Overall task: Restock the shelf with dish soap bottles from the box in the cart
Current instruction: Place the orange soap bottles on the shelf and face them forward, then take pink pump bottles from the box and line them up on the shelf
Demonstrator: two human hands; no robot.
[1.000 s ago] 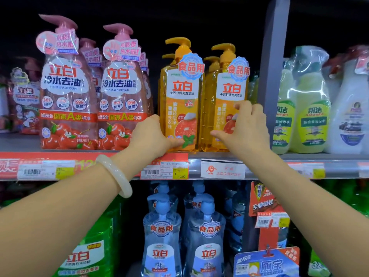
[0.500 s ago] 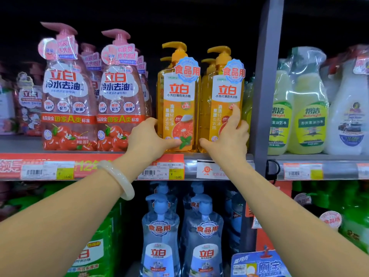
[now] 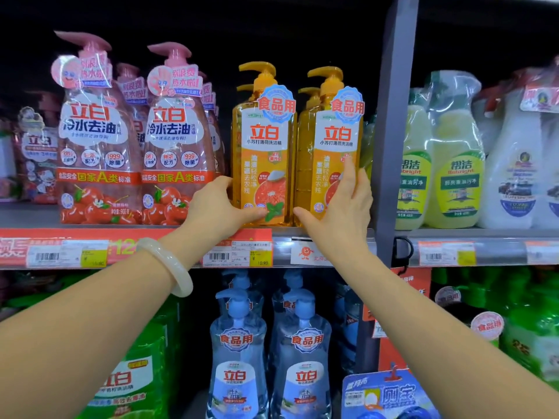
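Two orange pump bottles of dish soap stand side by side at the shelf's front edge (image 3: 332,237), with more orange bottles behind them. My left hand (image 3: 219,207) grips the base of the left orange bottle (image 3: 266,152), thumb across its front and fingers round its left side. My right hand (image 3: 344,207) rests on the right orange bottle (image 3: 335,146), fingers straight up along the label and thumb stretched out at the base. The box and the cart are out of view.
Pink pump bottles (image 3: 99,152) crowd the shelf to the left. A grey upright post (image 3: 390,131) stands just right of the orange bottles, with green and white spray bottles (image 3: 453,164) beyond it. Blue bottles (image 3: 239,358) fill the shelf below.
My right hand has uncurled from the right orange bottle's side and now lies with straight fingers on its front. My left hand keeps its grip on the left bottle's base.
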